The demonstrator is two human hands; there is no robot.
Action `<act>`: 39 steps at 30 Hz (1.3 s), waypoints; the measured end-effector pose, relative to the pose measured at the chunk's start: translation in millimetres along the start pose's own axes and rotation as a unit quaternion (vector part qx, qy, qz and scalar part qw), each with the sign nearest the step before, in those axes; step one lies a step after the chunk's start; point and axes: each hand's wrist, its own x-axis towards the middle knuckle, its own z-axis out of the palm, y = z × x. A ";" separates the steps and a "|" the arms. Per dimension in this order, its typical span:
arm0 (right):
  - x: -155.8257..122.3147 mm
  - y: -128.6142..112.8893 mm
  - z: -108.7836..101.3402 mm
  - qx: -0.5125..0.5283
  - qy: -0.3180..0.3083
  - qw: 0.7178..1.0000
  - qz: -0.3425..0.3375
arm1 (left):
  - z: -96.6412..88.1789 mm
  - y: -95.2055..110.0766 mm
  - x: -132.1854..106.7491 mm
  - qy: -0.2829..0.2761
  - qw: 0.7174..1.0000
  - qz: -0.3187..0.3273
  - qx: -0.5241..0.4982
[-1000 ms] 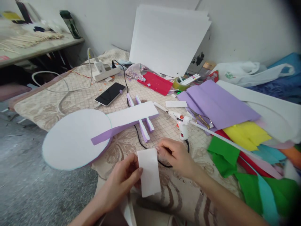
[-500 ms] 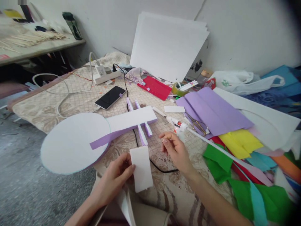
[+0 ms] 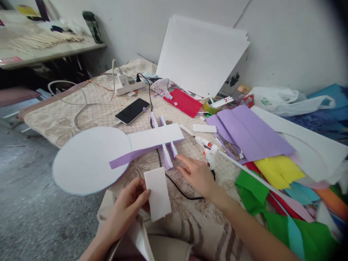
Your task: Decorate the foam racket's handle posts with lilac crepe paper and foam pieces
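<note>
head cam | looks forward-down | close over craft table [image 3: 81,108] | right edge blurred, likely vignette

I see a black phone [image 3: 132,110] lying just left of the red sheet [image 3: 186,102]; behind that sheet white boards [image 3: 202,54] lean, and right of it purple paper [image 3: 250,132] spreads.
</note>
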 end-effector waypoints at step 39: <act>61.4 -5.8 3.6 -0.013 0.040 0.996 0.076 | -16.7 8.3 41.7 -0.039 0.998 -0.022 -0.034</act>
